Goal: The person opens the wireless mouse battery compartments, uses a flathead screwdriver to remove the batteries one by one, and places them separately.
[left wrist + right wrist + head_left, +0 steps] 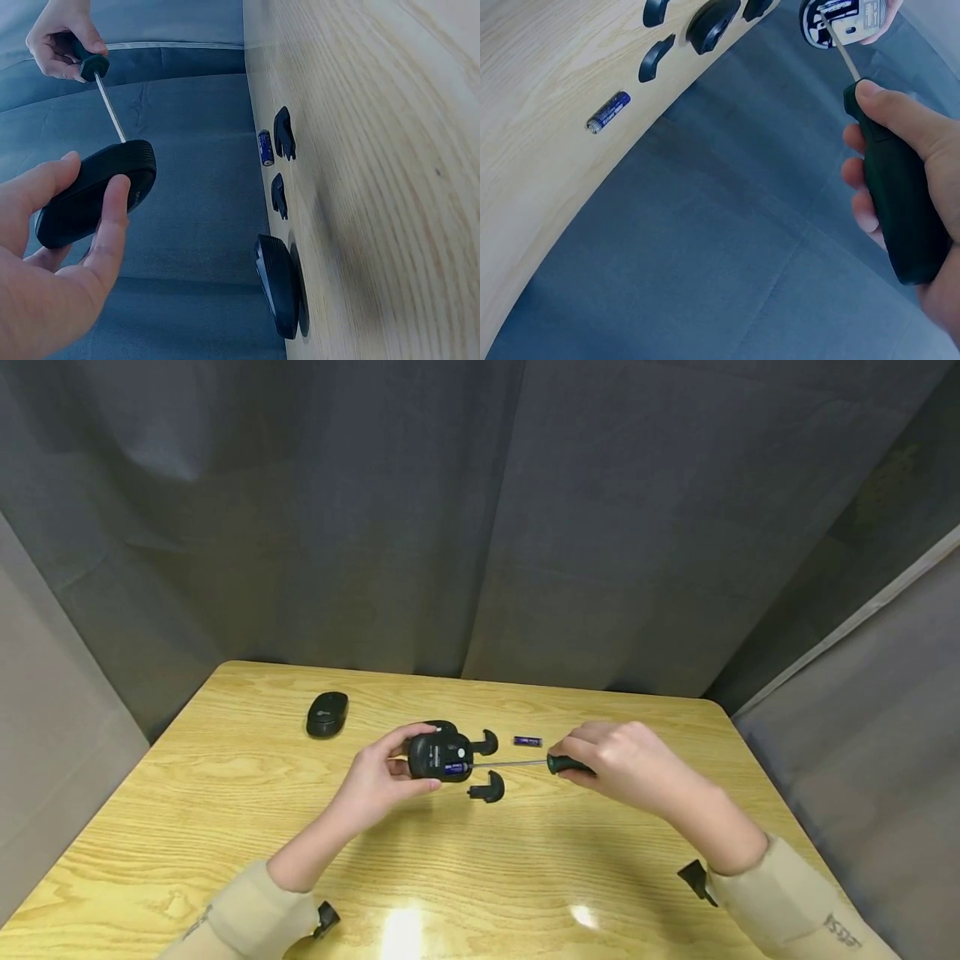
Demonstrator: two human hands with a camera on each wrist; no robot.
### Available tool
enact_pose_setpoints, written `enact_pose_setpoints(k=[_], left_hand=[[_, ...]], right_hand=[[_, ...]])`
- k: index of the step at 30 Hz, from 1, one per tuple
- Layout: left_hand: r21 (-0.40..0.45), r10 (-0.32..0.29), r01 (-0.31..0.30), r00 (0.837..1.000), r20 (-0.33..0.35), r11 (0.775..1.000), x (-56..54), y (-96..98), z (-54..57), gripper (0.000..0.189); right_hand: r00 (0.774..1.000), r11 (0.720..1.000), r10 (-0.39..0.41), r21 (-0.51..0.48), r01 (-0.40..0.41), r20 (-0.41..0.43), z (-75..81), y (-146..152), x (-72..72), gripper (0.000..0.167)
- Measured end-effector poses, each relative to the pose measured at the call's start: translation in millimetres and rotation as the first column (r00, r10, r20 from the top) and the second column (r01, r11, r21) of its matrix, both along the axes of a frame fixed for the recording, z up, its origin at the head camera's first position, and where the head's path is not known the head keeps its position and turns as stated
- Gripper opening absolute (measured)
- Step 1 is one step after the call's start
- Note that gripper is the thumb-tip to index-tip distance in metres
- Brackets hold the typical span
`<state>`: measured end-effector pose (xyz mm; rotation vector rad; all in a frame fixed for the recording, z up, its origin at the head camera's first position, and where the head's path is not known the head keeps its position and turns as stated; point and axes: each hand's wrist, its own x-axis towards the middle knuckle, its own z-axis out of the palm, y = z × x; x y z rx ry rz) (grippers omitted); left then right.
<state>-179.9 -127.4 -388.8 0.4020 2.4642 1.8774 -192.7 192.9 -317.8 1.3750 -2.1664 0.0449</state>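
Observation:
My left hand holds a black computer mouse above the table, gripping its sides, underside toward the head camera. A blue battery shows in the mouse's underside. The right hand grips a screwdriver by its dark green handle, thumb along the upper part. Its thin metal shaft points left, and the tip meets the mouse at the battery's end. In the left wrist view, the fingers and thumb hold the mouse by its edges, hiding part of it.
Two curved black pieces lie on the wooden table near the held mouse. A loose blue battery is to their right. Another black mouse rests at the back left. A dark rounded thing shows partly behind the held mouse. Grey curtains hang behind.

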Motion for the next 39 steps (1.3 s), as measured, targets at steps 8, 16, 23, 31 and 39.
enact_pose_setpoints(k=[8, 16, 23, 31, 39], left_hand=[[-0.014, 0.021, -0.022, 1.000, -0.015, 1.000, 0.9, 1.9, 0.8, 0.068], [0.028, -0.002, 0.002, 1.000, -0.005, 1.000, -2.2, -2.8, -2.9, 0.067], [0.083, -0.050, 0.049, 0.999, 0.012, 0.995, -4.8, -6.9, -5.3, 0.067], [0.126, -0.066, 0.059, 0.997, 0.050, 0.990, -3.9, -7.6, -4.5, 0.070], [0.227, -0.123, 0.104, 0.990, 0.071, 0.968, -2.1, -6.4, -2.8, 0.072]], right_hand=[[0.999, 1.000, 0.002, -0.028, -0.001, 0.041, -6.8, -2, -2.1, 0.029], [0.990, 0.996, 0.004, -0.093, 0.009, 0.140, -15.3, 8, -10.6, 0.032], [0.962, 0.990, 0.001, -0.134, 0.037, 0.274, -21.1, 18, -17.0, 0.030], [0.917, 0.973, 0.032, -0.221, 0.062, 0.397, -36.1, 28, -23.9, 0.032], [0.896, 0.954, 0.078, -0.294, 0.060, 0.437, -51.0, 30, -28.8, 0.034]])
